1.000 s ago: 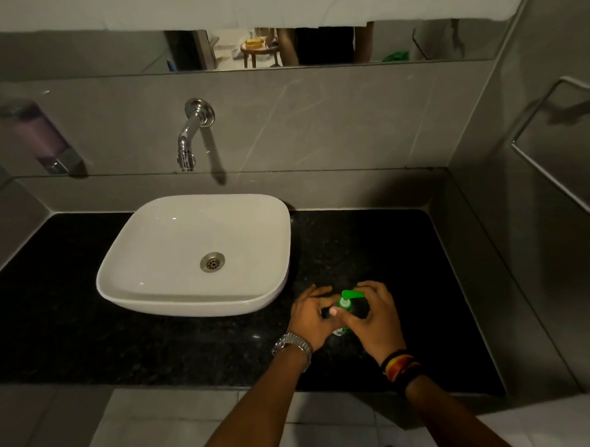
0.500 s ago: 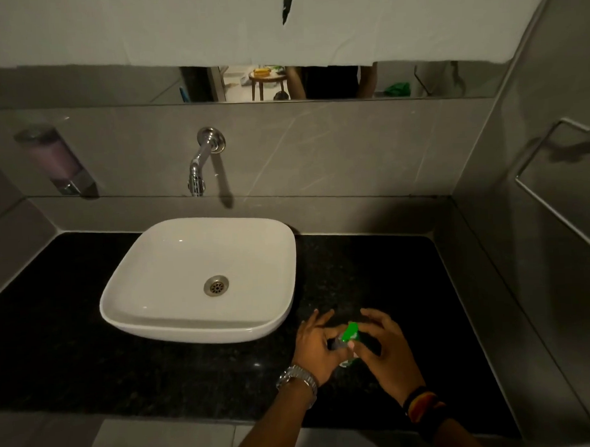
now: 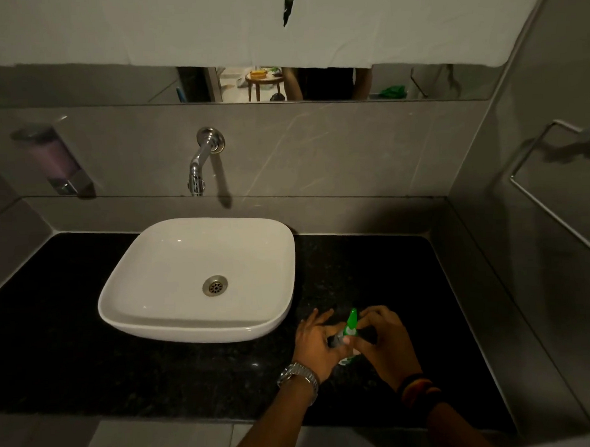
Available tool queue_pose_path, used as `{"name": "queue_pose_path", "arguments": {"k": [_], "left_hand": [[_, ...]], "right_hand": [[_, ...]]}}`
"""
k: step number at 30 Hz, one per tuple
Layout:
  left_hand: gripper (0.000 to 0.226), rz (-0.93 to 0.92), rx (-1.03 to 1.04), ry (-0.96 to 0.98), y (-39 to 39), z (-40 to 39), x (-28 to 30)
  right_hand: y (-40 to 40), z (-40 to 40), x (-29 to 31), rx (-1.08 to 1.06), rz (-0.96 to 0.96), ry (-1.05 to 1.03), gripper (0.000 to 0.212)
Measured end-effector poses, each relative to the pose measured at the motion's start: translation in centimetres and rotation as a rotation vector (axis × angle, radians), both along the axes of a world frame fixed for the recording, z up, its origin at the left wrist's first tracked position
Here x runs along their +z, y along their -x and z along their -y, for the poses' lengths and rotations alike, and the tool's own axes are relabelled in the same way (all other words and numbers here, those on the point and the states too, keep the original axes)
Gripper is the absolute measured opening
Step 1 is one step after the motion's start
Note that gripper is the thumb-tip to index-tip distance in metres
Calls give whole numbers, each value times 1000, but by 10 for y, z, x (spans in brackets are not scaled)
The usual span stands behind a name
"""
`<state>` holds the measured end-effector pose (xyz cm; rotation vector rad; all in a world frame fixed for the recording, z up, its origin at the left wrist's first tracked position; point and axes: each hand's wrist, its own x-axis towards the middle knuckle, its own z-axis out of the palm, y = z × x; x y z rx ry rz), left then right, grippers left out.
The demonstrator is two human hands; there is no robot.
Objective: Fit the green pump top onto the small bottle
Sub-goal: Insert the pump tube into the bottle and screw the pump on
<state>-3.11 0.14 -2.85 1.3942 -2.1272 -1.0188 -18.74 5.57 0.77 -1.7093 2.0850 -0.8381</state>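
Observation:
The small bottle stands on the black counter, right of the basin; only its lower edge shows between my hands. On its neck sits the green pump top, its nozzle pointing up and away from me. My left hand, with a metal watch on its wrist, grips the bottle's neck from the left. From the right, my right hand, with dark bands on its wrist, pinches the base of the pump top. Most of the bottle's body is hidden by my fingers.
A white basin stands on the counter to the left of my hands, under a chrome wall tap. A soap dispenser hangs at far left. A metal towel rail is on the right wall. A mirror strip runs above.
The pump nozzle has swung from pointing right to pointing up and away. My view tilted upward, so the hands sit lower in the picture; both hands stay on the bottle.

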Motion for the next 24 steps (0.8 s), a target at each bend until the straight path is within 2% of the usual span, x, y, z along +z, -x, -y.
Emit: {"name": "queue_pose_path", "arguments": {"k": [3,5,9,10,14,18,21,24], "left_hand": [[50,15,-3,3,-1,2,-1],[53,0,-7,-10,-1,2,-2],[63,-23,4,-32,-1,2,-1],[63,-29,8,-31,-1,3,-1],[54,-4,8,-1,-1,3,-2],[56,-28,2,6,-1,1,-3],[56,-26,3,-14,-1,1,-2],[55,-34,-5,-11,-3,2,-5]], "right_hand": [[-1,3,5,-30,-4,-46,34],[1,1,1,25,34,-43,40],[5,2,-4,74,94,-8,18],[5,5,-2,48,84,-12,20],[2,9,-2,-54,87,-72,47],[5,0,-12,50,244,-36,42],[8,2,-13,45,218,-37,31],[4,8,-9,-11,173,-55,40]]}}
